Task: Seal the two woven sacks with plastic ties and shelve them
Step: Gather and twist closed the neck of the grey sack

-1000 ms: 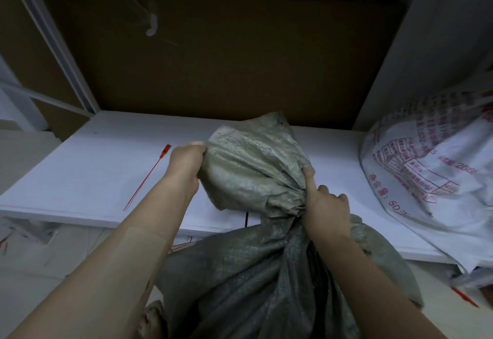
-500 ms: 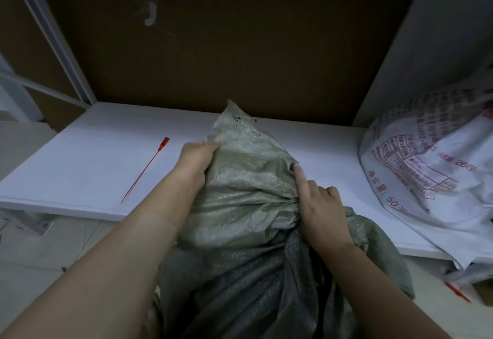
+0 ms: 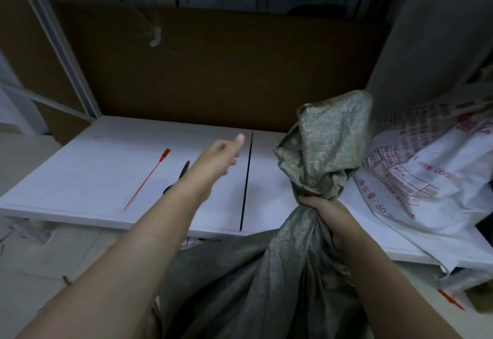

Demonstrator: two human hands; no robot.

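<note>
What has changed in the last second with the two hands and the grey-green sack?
The left hand let go of the grey-green sack and now reaches forward over the white shelf, empty, near the black tie. The right hand kept its grip on the gathered neck, with the sack top now further right. The red tie and the white printed sack lie as before.

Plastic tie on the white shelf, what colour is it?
Red; the plastic tie shows in the head view.

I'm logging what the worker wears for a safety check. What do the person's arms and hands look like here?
Both forearms are bare, with no sleeves in view. The left hand and right hand wear no gloves, and no rings, watch or wristbands show. The picture is dim, so fine detail cannot be told.
</note>
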